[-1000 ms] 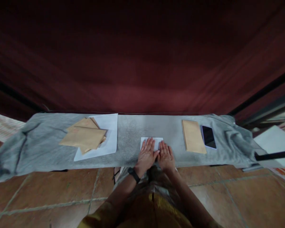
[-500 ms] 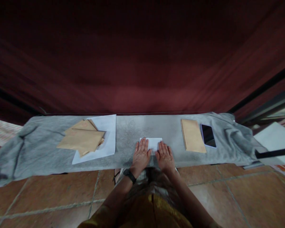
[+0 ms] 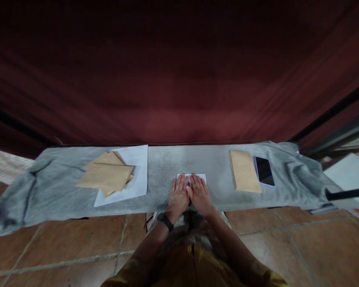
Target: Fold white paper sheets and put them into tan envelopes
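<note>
A small white piece of paper (image 3: 202,176) lies on the grey cloth in front of me, mostly covered by both hands. My left hand (image 3: 178,196) rests flat on its left part, fingers stretched forward, a black watch on that wrist. Flat on the paper's middle and right is my right hand (image 3: 199,193), its fingers extended and its thumb touching the left hand. Neither hand grips anything. Whether the paper is folded under the palms is hidden.
On the left, several brown envelopes (image 3: 107,175) lie loosely piled on white sheets (image 3: 140,171). A neat stack of brown envelopes (image 3: 244,171) and a phone (image 3: 265,171) lie to the right. Grey cloth (image 3: 164,159) covers the narrow table, and a dark red curtain (image 3: 173,119) hangs behind.
My right hand has slid left across the paper, from its right edge to beside my left hand. The left hand stays on the paper. The view has shifted slightly.
</note>
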The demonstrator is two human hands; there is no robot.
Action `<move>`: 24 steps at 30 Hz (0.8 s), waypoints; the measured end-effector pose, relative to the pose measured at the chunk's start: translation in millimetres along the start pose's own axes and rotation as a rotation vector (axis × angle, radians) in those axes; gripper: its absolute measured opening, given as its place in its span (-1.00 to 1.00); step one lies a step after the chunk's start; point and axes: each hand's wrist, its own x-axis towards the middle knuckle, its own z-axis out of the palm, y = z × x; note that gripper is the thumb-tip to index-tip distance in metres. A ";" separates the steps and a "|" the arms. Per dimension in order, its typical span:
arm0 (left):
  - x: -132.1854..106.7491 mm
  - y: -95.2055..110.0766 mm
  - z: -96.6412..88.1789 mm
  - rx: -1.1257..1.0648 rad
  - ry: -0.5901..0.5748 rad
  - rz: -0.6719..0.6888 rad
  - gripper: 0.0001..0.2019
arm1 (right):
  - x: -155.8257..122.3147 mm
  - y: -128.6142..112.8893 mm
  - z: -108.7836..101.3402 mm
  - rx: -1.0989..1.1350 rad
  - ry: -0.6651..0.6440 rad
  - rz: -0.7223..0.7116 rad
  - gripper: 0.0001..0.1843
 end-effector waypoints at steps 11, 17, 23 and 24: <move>-1.7 -6.0 -3.5 -0.016 0.051 -0.050 -0.42 | -11.5 20.3 -1.2 -0.053 0.071 0.054 -0.37; -6.4 -16.6 -4.1 -0.009 0.055 -0.090 -0.39 | -20.4 30.1 -3.2 -0.086 0.107 0.084 -0.33; -11.2 -21.4 -7.0 0.010 0.062 -0.115 -0.40 | -31.2 41.4 -4.7 -0.116 0.118 0.094 -0.34; -11.9 -22.1 -7.7 0.009 0.064 -0.118 -0.40 | -32.7 42.9 -5.0 -0.122 0.118 0.096 -0.34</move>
